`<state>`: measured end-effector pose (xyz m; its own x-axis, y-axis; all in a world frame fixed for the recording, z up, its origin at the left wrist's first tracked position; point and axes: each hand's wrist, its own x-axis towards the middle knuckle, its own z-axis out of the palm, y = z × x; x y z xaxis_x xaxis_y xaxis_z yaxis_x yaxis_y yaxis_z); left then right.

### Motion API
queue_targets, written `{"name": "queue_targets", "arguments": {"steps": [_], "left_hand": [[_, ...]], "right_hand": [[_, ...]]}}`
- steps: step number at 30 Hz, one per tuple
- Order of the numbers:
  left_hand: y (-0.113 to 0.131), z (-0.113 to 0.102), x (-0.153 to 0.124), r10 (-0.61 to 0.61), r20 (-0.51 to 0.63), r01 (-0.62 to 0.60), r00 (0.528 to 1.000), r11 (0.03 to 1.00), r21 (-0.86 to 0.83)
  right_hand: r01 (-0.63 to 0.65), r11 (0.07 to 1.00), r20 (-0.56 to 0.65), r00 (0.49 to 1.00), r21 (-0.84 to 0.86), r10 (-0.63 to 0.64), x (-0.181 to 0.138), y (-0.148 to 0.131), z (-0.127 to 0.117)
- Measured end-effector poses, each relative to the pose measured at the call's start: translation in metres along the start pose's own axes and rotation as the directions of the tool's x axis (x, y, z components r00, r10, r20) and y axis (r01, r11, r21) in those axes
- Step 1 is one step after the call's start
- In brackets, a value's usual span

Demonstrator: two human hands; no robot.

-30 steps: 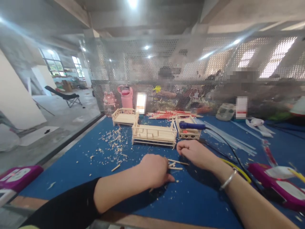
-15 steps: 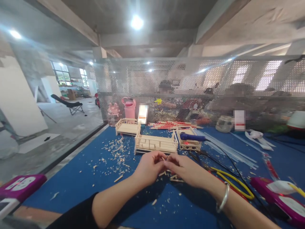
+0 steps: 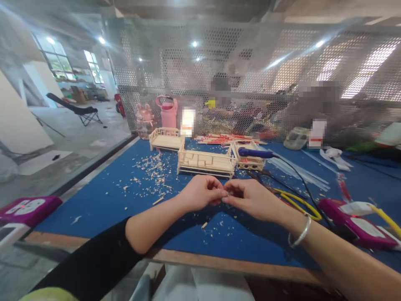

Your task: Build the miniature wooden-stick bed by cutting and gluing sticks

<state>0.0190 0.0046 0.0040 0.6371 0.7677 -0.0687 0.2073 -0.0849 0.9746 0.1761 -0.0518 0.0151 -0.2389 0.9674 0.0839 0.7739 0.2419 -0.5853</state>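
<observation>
My left hand [image 3: 200,193] and my right hand [image 3: 252,200] meet fingertip to fingertip above the blue table mat [image 3: 103,221]. Both are closed in a pinch; whatever lies between the fingers is too small to make out. Just beyond them stands a small wooden frame [image 3: 206,162] built of thin sticks, with railings round a flat slatted base. A similar stick frame [image 3: 166,141] is behind it to the left. A third stick frame [image 3: 250,163] is to the right, with a blue-handled corded tool [image 3: 257,153] resting across it.
Red and pale sticks [image 3: 225,139] lie at the back, near clear strips [image 3: 297,171]. Yellow tool handles [image 3: 294,201] lie right of my hands. Wood chips [image 3: 153,169] litter the left. Purple devices [image 3: 31,210] [image 3: 357,223] sit at both sides. People show behind a perforated screen [image 3: 188,67].
The view has tilted downward, bringing the table's front edge into sight. My hands stay together, fingertips pinched; the thin piece glimpsed between them earlier no longer shows clearly.
</observation>
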Motion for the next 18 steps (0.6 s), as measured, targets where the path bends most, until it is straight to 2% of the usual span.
{"name": "queue_targets", "arguments": {"steps": [4, 9, 14, 16, 18], "left_hand": [[0.000, -0.003, 0.002, 0.026, -0.052, -0.024, 0.998, 0.999, 0.033], [-0.002, -0.010, 0.008, -0.049, -0.142, 0.045, 0.989, 0.999, -0.030], [-0.010, -0.012, 0.012, 0.038, -0.216, -0.006, 0.976, 0.989, 0.145], [-0.014, -0.011, 0.013, 0.099, -0.202, -0.054, 0.974, 0.974, 0.218], [-0.017, -0.009, 0.014, 0.147, -0.159, -0.102, 0.976, 0.961, 0.257]], "right_hand": [[0.013, 0.999, 0.037, 0.999, -0.046, -0.012, 0.012, 0.000, -0.010], [0.103, 0.987, 0.002, 0.995, -0.123, -0.104, 0.033, 0.007, -0.023], [0.184, 0.973, -0.133, 0.970, -0.140, -0.203, 0.031, 0.015, -0.005], [0.209, 0.961, -0.111, 0.967, -0.180, -0.231, 0.028, 0.017, 0.003], [0.179, 0.965, -0.067, 0.978, -0.194, -0.195, 0.027, 0.018, 0.008]]}}
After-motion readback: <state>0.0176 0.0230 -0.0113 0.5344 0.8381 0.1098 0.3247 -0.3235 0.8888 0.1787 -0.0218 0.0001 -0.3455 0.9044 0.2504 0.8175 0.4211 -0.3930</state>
